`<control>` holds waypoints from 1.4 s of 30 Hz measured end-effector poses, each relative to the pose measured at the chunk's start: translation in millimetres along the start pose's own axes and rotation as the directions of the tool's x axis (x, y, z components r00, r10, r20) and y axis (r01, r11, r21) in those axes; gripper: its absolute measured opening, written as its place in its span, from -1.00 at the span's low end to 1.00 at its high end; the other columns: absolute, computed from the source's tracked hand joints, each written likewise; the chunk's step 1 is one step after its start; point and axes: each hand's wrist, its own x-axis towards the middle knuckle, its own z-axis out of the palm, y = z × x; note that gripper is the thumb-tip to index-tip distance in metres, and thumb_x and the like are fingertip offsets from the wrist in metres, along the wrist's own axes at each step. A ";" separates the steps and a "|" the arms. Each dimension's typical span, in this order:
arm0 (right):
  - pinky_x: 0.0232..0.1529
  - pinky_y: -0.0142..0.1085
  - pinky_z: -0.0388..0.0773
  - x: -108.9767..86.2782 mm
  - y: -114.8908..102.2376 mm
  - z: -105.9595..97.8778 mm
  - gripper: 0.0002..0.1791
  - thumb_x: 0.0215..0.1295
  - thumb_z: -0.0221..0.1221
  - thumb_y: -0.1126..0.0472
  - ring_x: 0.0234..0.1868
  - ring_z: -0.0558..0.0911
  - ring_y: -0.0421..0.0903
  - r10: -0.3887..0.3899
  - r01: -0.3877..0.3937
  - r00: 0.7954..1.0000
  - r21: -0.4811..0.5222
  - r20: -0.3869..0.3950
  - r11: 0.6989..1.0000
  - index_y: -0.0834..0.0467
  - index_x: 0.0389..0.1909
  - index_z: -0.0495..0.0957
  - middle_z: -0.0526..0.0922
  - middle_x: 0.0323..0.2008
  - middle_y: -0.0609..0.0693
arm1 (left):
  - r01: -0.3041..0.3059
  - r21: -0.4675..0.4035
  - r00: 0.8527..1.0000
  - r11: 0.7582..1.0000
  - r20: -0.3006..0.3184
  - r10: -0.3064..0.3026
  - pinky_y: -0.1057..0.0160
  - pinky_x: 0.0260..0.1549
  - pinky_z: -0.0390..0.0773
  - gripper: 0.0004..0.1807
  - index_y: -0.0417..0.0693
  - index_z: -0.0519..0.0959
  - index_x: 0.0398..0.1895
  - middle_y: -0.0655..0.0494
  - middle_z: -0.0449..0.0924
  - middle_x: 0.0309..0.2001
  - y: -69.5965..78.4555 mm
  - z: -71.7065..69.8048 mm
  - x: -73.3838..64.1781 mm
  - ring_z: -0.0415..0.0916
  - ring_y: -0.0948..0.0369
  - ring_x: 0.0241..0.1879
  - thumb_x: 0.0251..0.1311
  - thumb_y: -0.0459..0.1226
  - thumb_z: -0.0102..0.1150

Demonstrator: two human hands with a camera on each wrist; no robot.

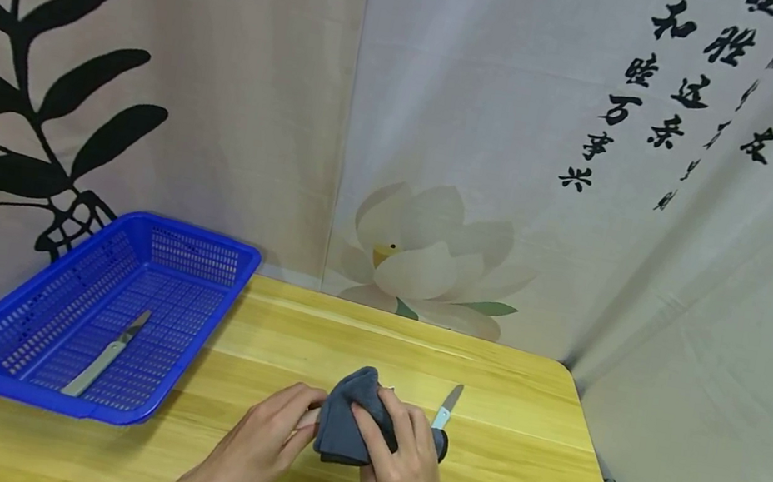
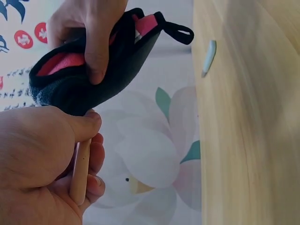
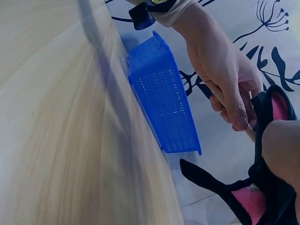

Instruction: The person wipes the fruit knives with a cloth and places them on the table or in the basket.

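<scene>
My left hand (image 1: pixel 259 440) grips a smooth, pinkish-beige handle (image 2: pixel 81 171), thumb along one side and fingers curled behind it. The handle's other end goes into a folded dark grey cloth (image 1: pixel 349 420) and is hidden there. My right hand (image 1: pixel 406 463) pinches the cloth around that end, thumb pressed into the fold. In the left wrist view the cloth shows a pink inner side, black edging and a black hanging loop (image 2: pixel 180 35). Both hands are close together above the wooden table (image 1: pixel 511 463).
A small knife (image 1: pixel 446 410) with a pale blue-green handle lies on the table just beyond my right hand. To the left stands a blue plastic basket (image 1: pixel 208 335) with a pale-handled knife (image 1: pixel 108 355) inside. Printed curtains (image 1: pixel 259 86) close off the back and sides.
</scene>
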 end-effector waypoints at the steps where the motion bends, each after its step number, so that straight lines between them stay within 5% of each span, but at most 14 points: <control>1: 0.08 -0.07 0.61 -0.1 0.3 -0.1 -0.39 0.47 -0.07 0.35 0.03 0.58 0.05 0.005 -0.005 1.000 -0.001 0.008 1.000 0.00 0.37 0.73 0.66 0.40 0.21 | -0.003 0.002 1.000 1.000 0.000 0.003 0.25 -0.10 0.79 -0.57 0.02 0.70 0.20 0.19 0.76 0.00 0.0 -0.1 -0.3 0.72 0.31 -0.05 0.35 -0.49 0.52; 10: 0.03 -0.02 0.64 -0.9 5.9 -0.6 -0.22 0.03 0.19 0.45 0.02 0.58 0.08 0.031 -0.030 0.999 -0.002 0.022 1.000 0.01 0.37 0.72 0.66 0.39 0.23 | -0.039 0.002 0.999 0.999 -0.027 0.039 0.30 -0.22 0.72 -0.63 0.00 0.69 0.15 0.16 0.74 -0.06 -1.8 0.9 -1.6 0.63 0.39 -0.14 0.37 -0.45 0.52; 27: -0.06 0.04 0.68 -2.9 26.2 -3.9 -0.25 -0.02 0.18 0.46 0.01 0.58 0.10 0.069 -0.069 0.998 -0.056 -0.001 0.996 0.05 0.29 0.76 0.68 0.35 0.23 | -0.124 0.044 0.987 0.991 -0.102 0.128 0.43 -0.32 0.54 -0.72 -0.02 0.68 0.05 0.29 0.64 -0.17 -4.9 1.6 -2.1 0.41 0.48 -0.24 0.37 -0.41 0.53; 42: 0.00 0.12 0.67 -8.6 43.3 -6.5 -0.35 0.07 0.23 0.46 0.02 0.58 0.16 0.116 -0.117 0.993 -0.071 -0.016 0.991 0.13 0.26 0.76 0.67 0.34 0.30 | -0.136 0.038 0.986 0.990 -0.096 0.139 0.47 -0.34 0.50 -0.70 -0.01 0.69 0.05 0.31 0.62 -0.20 -5.9 0.0 -3.8 0.38 0.48 -0.26 0.35 -0.42 0.53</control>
